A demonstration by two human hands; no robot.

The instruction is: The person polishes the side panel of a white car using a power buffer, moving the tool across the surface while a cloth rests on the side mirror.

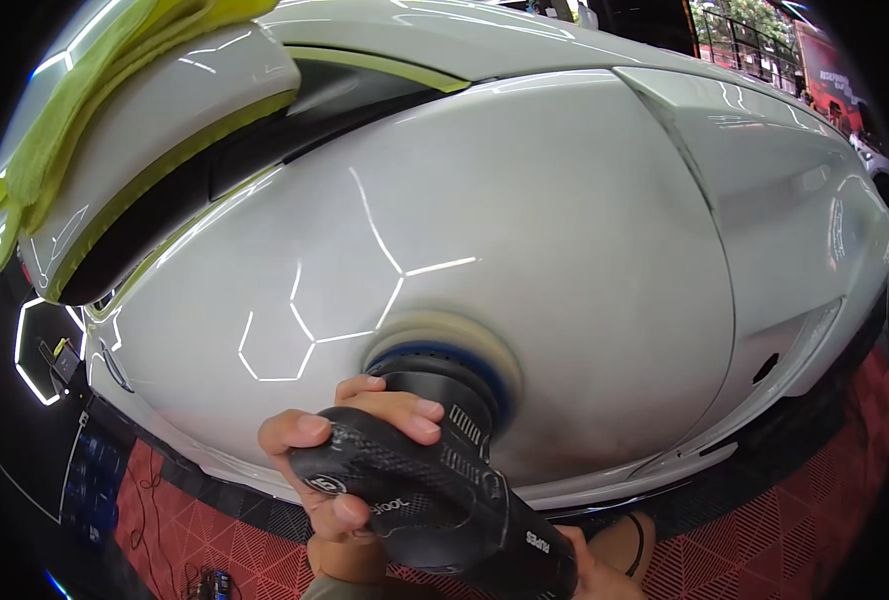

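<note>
A black car polisher (445, 510) with a corded-tool-style body lies across the lower middle of the view. Its blue backing plate and pale round pad (490, 350) rest against the white side panel (565, 220) of a car, and the pad's rim looks blurred. My left hand (293, 435) is wrapped round the head of the polisher, fingers over its top and side. At the rear of the body my right hand (600, 572) closes round the handle, partly cut off by the frame's bottom edge.
Green masking tape (180, 150) lines the trim of the mirror (235, 85) and window. A yellow-green cloth (75, 130) drapes over the mirror. Red patterned floor tiles (765, 520) lie below the car. Thin cables (150, 500) run on the floor at left.
</note>
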